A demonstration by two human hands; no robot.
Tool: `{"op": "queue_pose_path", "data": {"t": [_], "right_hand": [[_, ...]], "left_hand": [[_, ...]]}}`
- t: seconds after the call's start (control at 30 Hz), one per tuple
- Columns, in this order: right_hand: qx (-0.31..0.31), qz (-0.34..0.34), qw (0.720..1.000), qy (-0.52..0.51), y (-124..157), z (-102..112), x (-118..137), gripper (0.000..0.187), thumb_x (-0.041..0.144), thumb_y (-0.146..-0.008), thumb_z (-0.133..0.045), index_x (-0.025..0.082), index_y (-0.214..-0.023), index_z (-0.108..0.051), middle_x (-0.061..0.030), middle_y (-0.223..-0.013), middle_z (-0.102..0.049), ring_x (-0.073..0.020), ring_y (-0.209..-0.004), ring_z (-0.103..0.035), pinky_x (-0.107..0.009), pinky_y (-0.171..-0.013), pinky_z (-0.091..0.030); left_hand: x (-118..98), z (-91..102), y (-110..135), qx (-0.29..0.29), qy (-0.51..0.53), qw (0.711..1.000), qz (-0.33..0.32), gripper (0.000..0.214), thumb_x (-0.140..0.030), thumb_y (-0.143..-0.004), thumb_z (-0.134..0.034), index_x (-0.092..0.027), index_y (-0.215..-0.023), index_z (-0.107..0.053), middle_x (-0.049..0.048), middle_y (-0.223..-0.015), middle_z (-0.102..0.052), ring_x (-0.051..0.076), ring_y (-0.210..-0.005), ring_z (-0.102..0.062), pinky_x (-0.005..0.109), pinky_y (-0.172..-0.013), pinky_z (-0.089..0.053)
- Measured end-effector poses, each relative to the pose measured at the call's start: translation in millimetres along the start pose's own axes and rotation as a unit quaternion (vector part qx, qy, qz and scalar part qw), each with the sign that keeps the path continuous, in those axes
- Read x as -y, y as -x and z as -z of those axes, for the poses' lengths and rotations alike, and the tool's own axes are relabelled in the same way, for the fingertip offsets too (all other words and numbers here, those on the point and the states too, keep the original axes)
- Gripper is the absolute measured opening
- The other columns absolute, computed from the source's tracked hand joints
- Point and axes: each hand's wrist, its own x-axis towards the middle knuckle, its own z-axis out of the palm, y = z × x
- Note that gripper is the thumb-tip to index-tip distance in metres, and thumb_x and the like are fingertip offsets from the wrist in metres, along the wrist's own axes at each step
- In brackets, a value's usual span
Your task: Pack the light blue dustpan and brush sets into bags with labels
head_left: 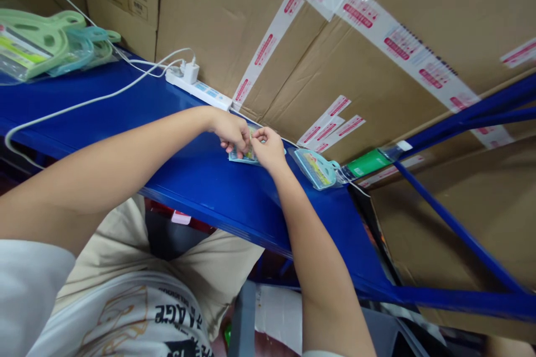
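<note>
On the blue shelf, a light-blue packaged item [237, 157] with a yellowish label lies under both of my hands and is mostly covered by them. It resembles the small dustpan [315, 168] in a clear bag to its right. My left hand [233, 131] reaches over it with bent fingers touching its top. From the other side, my right hand [268, 148] closes thumb and fingers together near the label. Whatever sits between the fingertips of either hand is too small to make out.
A white power strip [199, 89] with plugs and a loose white cable [79, 106] lies along the back. Bagged green and blue dustpans [46, 44] are stacked at left. A green-labelled bottle [371, 163] lies by the shelf frame at right. Taped cardboard boxes [209, 17] stand behind.
</note>
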Motion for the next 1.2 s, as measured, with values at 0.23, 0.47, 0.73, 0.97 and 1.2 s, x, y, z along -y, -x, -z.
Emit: {"op": "queue_pose_path", "data": {"t": [0.23, 0.47, 0.73, 0.97, 1.2], "right_hand": [[-0.001, -0.014, 1.0, -0.011, 0.8, -0.1, -0.6, 0.006, 0.023, -0.072, -0.056, 0.024, -0.078, -0.056, 0.0028, -0.073, -0.061, -0.0155, -0.066, -0.058, -0.03, -0.067, -0.049], [0.008, -0.014, 1.0, 0.012, -0.1, 7.4, 4.5, 0.006, 0.029, -0.076, -0.058, 0.024, -0.079, -0.057, 0.0013, -0.076, -0.064, -0.0172, -0.071, -0.062, -0.032, -0.071, -0.051], [-0.092, -0.102, 0.962, 0.236, -3.1, 66.7, -5.5, 0.004, 0.023, -0.08, -0.057, 0.022, -0.083, -0.059, -0.0107, -0.093, -0.072, -0.0283, -0.096, -0.067, -0.043, -0.09, -0.051], [0.0, -0.165, 0.946, 0.28, -7.9, 62.8, -25.5, 0.007, 0.03, -0.081, -0.062, 0.023, -0.082, -0.063, -0.0089, -0.09, -0.074, -0.0278, -0.094, -0.069, -0.039, -0.089, -0.052], [-0.045, -0.008, 0.978, 0.206, -13.9, 58.3, -35.7, 0.017, 0.025, -0.083, -0.056, 0.023, -0.09, -0.071, -0.0097, -0.1, -0.073, -0.0293, -0.104, -0.065, -0.049, -0.101, -0.049]], "left_hand": [[2.2, 1.8, -2.3, 0.006, 0.004, 1.0, 0.001, 0.039, -0.037, -0.074, -0.066, -0.023, -0.109, -0.073, 0.0029, -0.085, -0.077, 0.014, -0.067, -0.063, 0.028, -0.067, -0.053], [5.9, 6.4, -1.0, -0.03, -0.01, 0.999, 0.003, 0.043, -0.04, -0.075, -0.064, -0.024, -0.114, -0.073, 0.0045, -0.094, -0.077, 0.019, -0.081, -0.068, 0.033, -0.078, -0.055], [11.9, 4.1, -4.1, -0.028, -0.013, 1.0, 0.002, 0.043, -0.044, -0.073, -0.065, -0.024, -0.109, -0.076, 0.0061, -0.1, -0.077, 0.021, -0.085, -0.069, 0.034, -0.077, -0.055], [16.2, 6.0, -4.5, -0.098, -0.053, 0.994, 0.001, 0.04, -0.042, -0.074, -0.065, -0.024, -0.108, -0.076, 0.0028, -0.088, -0.075, 0.021, -0.086, -0.069, 0.032, -0.078, -0.054], [24.9, 7.5, -9.4, -0.238, -0.174, 0.954, 0.056, 0.04, -0.035, -0.073, -0.065, -0.024, -0.11, -0.075, 0.002, -0.105, -0.076, 0.024, -0.111, -0.066, 0.033, -0.102, -0.045]]}}
